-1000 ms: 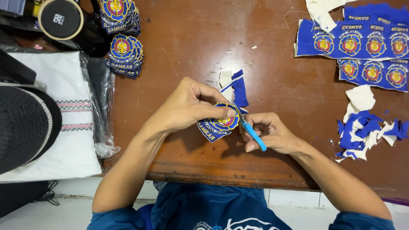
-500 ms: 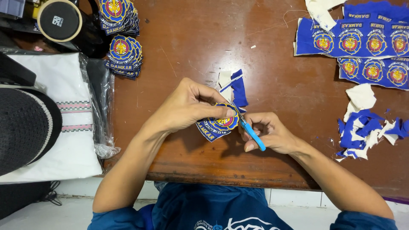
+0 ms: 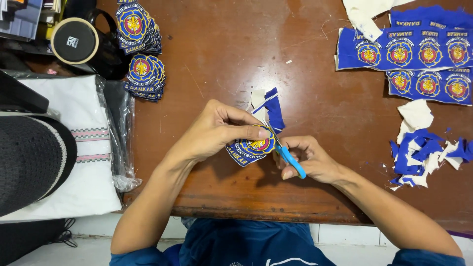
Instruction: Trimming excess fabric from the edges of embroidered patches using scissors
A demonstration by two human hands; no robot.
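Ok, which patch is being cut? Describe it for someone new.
On the brown table, look near the front edge, between the two hands. The patch sits pinched in the left hand; unlike the stacked patches, it trails a loose blue strip.

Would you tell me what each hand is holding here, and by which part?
The left hand pinches the embroidered patch at its upper edge; the right hand grips the blue-handled scissors by the handles, blades at the patch's border.

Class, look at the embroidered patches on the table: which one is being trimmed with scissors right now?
The patch pinched in the left hand, at the blue-handled scissors in the right hand; the others lie stacked or in uncut sheets.
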